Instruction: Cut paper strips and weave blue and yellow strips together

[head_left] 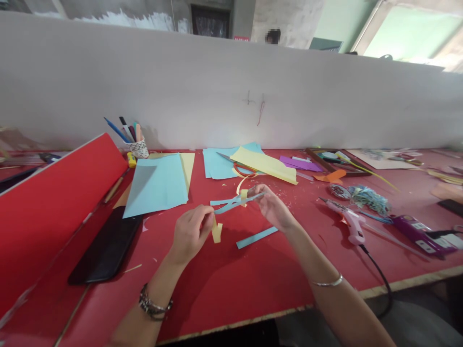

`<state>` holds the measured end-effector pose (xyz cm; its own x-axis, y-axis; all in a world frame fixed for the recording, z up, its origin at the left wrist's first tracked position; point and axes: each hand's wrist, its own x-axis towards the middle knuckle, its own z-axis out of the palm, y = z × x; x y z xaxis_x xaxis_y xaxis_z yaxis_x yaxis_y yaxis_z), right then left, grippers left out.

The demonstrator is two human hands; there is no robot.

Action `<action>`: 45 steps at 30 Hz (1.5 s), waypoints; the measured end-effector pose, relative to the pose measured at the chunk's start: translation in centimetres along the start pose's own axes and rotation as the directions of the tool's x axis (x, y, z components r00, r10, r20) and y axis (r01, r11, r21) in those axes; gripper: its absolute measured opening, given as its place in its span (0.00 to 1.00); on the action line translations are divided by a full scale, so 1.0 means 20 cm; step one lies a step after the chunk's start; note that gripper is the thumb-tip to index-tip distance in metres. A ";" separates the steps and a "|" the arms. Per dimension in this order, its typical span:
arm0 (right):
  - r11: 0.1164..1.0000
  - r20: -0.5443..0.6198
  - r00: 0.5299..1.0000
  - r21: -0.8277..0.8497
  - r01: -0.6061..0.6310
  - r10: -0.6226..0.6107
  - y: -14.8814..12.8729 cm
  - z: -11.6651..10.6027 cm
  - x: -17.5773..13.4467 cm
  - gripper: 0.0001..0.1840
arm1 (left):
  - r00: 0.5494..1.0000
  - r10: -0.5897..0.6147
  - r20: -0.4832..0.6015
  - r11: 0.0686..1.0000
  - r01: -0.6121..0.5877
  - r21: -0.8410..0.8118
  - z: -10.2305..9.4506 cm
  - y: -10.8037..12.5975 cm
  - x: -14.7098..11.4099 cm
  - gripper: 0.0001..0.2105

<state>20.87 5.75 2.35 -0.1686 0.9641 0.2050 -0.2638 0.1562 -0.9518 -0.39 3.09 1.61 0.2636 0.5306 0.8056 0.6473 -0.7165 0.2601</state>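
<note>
A narrow blue paper strip (pixel 228 207) stretches between my hands above the red table. My left hand (pixel 191 230) pinches its near end between thumb and fingers. Farther along, my right hand (pixel 272 206) grips the other end, fingers curled. A yellow paper strip (pixel 244 194) crosses the blue one by my right fingers; whether it is joined there I cannot tell. Below my left fingertips hangs or lies a folded yellow strip (pixel 216 233). One loose blue strip (pixel 256 237) lies on the table under my right wrist.
Blue sheets (pixel 155 185) and a black phone-like slab (pixel 104 246) lie left, beside a red board (pixel 65 202) and a pen cup (pixel 139 147). Orange-handled scissors (pixel 245 169) rest on papers behind. To the right are a pink glue gun (pixel 349 224) and a purple power strip (pixel 421 233).
</note>
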 end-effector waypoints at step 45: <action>0.890 0.033 0.997 -0.454 -0.047 0.070 0.04 0.18 -0.05 0.13 | 0.637 -0.652 0.411 0.300 0.715 -0.631 0.07 0.06 0.03 0.09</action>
<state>17.37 4.08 2.27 -0.2183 0.9650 0.1452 0.2044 0.1907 -0.9602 1.46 3.21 1.72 0.0397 0.9914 0.1244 -0.0686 -0.1215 0.9902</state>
